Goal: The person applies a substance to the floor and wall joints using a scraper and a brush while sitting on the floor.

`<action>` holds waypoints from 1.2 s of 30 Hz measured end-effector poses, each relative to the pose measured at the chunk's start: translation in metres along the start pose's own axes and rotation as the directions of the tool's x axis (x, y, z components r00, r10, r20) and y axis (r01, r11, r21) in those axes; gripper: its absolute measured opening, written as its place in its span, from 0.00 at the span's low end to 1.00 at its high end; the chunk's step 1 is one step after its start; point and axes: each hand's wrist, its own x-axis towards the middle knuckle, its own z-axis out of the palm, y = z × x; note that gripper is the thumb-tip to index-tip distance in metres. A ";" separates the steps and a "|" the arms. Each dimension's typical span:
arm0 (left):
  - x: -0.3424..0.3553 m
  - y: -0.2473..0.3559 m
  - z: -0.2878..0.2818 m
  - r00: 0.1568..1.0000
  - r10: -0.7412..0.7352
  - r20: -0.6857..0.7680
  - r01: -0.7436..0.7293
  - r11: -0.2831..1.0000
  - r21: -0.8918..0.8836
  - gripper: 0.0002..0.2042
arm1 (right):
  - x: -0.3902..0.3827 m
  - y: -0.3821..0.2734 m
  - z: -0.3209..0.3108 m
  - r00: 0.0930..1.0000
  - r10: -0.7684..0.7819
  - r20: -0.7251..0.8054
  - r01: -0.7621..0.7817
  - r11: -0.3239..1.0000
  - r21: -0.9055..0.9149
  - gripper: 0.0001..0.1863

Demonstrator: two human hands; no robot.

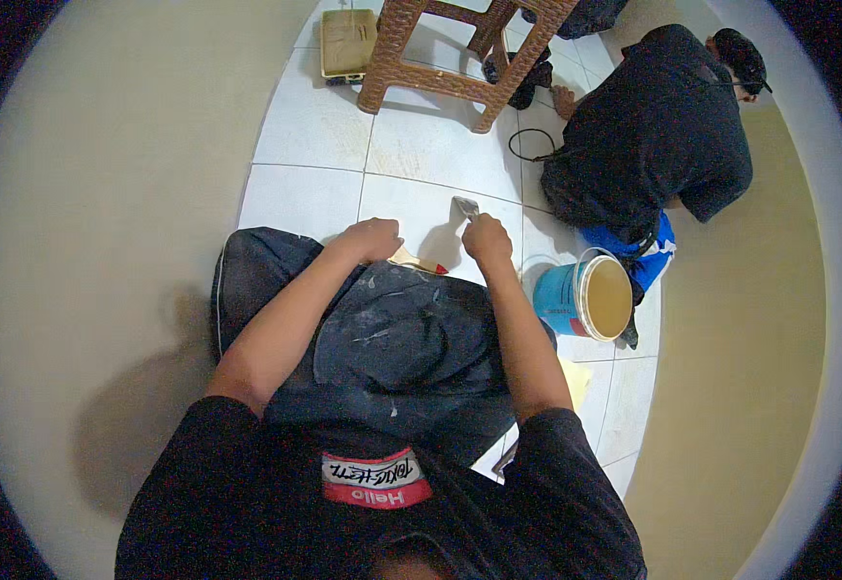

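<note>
My right hand (489, 240) is closed round the handle of a scraper (465, 206), whose flat metal blade points away from me over the white tiles. To its left, my left hand (372, 240) is closed on a pale-handled tool (413, 259) with a red end. That tool lies level just beyond my knees, its red end toward my right hand. The part inside my left fist is hidden, and I cannot tell its exact kind. Right of my right forearm stands a blue bucket (560, 298) with a white rim and beige paint inside.
A brown woven-look plastic stool (440, 77) stands ahead, with a paint tray (347, 43) left of it. At the right, a person in black (657, 121) crouches by the wall. A thin black loop (533, 144) and pale yellow sheet (576, 383) lie on the tiles. Beige walls rise on both sides.
</note>
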 end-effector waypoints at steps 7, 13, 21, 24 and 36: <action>-0.003 0.003 0.002 0.999 -0.032 0.040 0.031 0.999 0.036 0.22 | 0.000 0.005 -0.003 0.994 0.098 0.053 -0.098 0.995 0.010 0.18; 0.000 0.000 0.012 0.997 -0.035 0.075 0.029 0.997 0.073 0.22 | 0.003 0.018 0.002 0.998 0.049 0.030 -0.048 0.999 -0.011 0.18; -0.009 0.004 0.006 0.999 -0.022 0.049 0.019 0.999 0.050 0.22 | -0.003 0.017 0.009 0.999 0.047 -0.019 -0.048 0.998 -0.047 0.18; -0.004 0.001 0.005 0.998 -0.053 0.036 0.051 0.998 0.043 0.22 | 0.005 0.014 0.000 1.000 0.008 0.010 -0.007 0.999 -0.049 0.18; 0.005 -0.007 0.011 0.996 -0.040 0.081 0.035 0.998 0.061 0.22 | 0.005 0.012 0.007 0.999 0.038 0.028 -0.037 0.999 -0.030 0.18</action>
